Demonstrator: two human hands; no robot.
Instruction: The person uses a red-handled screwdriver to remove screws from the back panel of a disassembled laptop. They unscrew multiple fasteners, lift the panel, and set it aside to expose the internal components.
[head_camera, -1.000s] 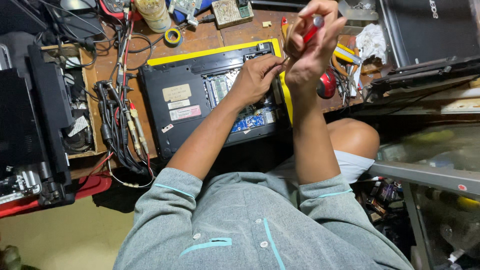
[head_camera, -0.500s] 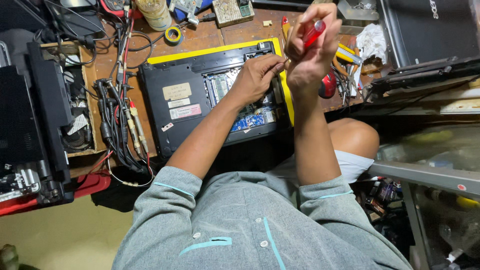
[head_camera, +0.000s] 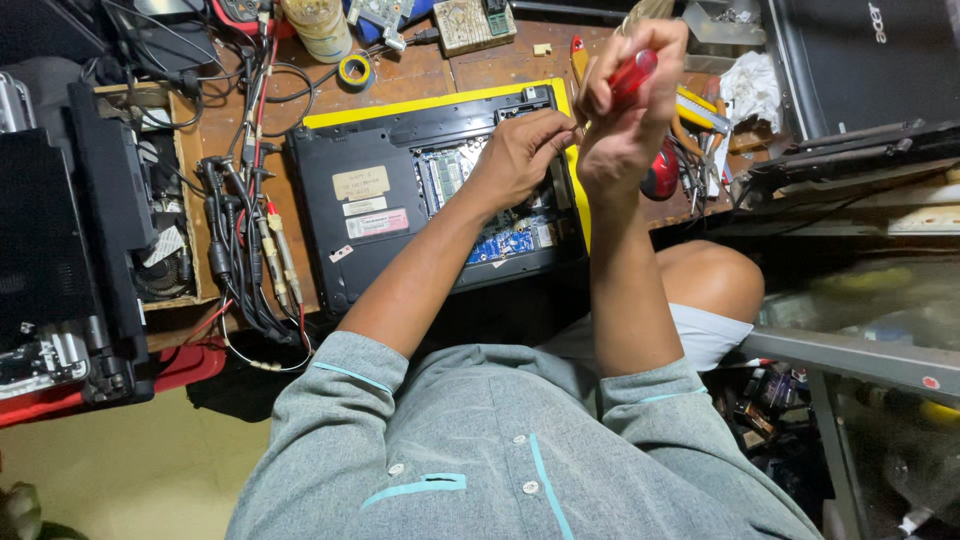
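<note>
Gripping a red-handled screwdriver (head_camera: 634, 72), the right hand (head_camera: 625, 120) is closed around its handle just beyond the right edge of the opened laptop (head_camera: 400, 195). This laptop lies bottom up on a wooden workbench (head_camera: 420, 75), its circuit board exposed. The left hand (head_camera: 520, 155) rests on the laptop's right part, fingers curled and pinched together; whether they hold something, I cannot tell. A bundle of cables (head_camera: 245, 250) lies left of the laptop.

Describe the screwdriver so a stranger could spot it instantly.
Start at the black laptop lying open-bottomed on the wooden bench, yellow along its edges. Above its right corner, the right hand grips the screwdriver. Its translucent red handle sets it apart from the tools nearby.
</note>
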